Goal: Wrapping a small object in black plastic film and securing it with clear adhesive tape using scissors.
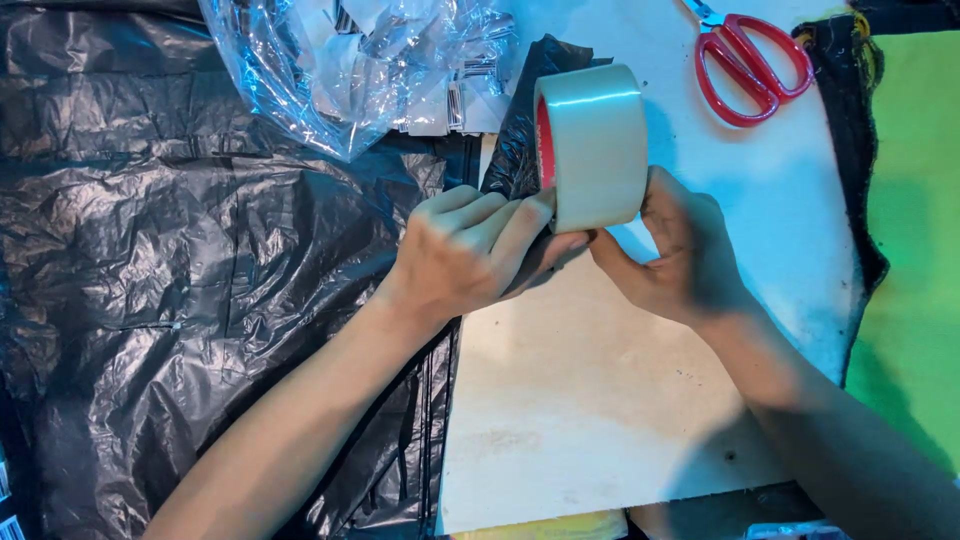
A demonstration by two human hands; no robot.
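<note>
Tape roll [592, 148]: upright on edge, held up between both hands.
Left hand [470, 250]: fingertips pressed on its rim, likely seeking the end.
Right hand [680, 250]: closed round it, steadying.

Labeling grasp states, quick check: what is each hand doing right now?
Left hand: closed, fingers pinching the lower edge of the tape roll.
Right hand: closed on the same tape roll, gripping from the right.

A packing workbench: a pale board [600, 400] carries black plastic sheeting [200, 280] along its left edge, red scissors [750, 60] near its far right corner.
</note>
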